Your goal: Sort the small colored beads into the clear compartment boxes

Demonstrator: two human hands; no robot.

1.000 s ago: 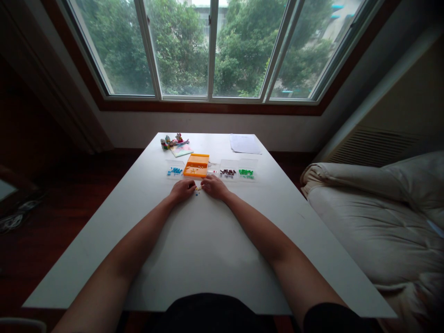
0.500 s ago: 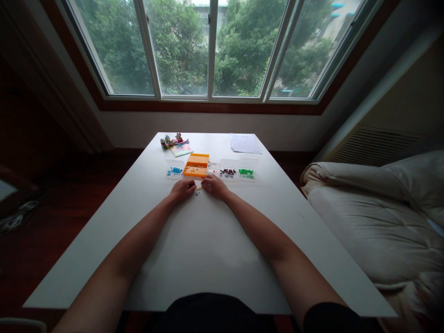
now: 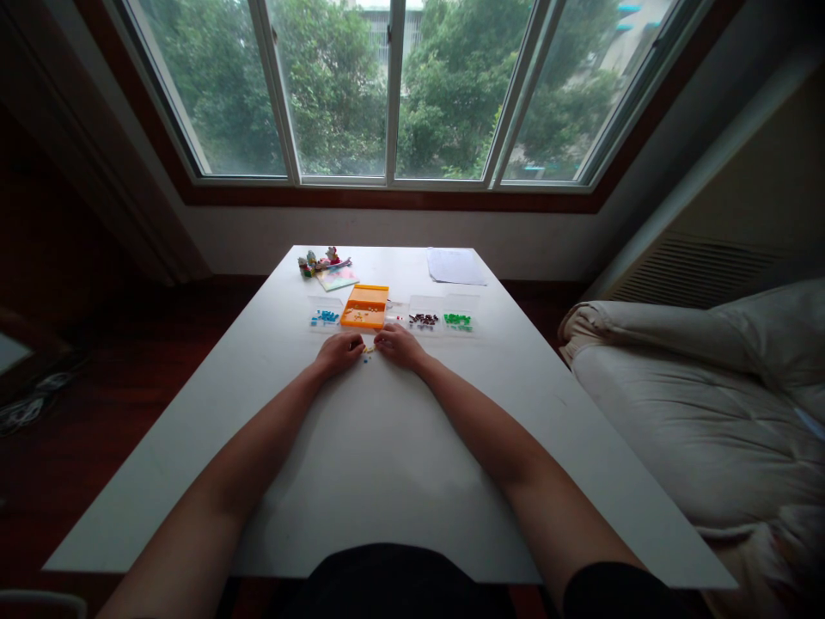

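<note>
My left hand rests on the white table with its fingers curled together beside small yellowish pieces. Facing it from the right, my right hand is closed at the same pieces; what either hand pinches is too small to make out. An open orange case with pale bits in it lies just beyond the hands. Clear boxes flank it: one with blue pieces on the left, others with dark brown pieces and green pieces on the right.
Small colourful figures stand beside a pastel booklet at the table's far left. White paper sheets lie at the far right. A pale padded seat stands right of the table, and a window is beyond it.
</note>
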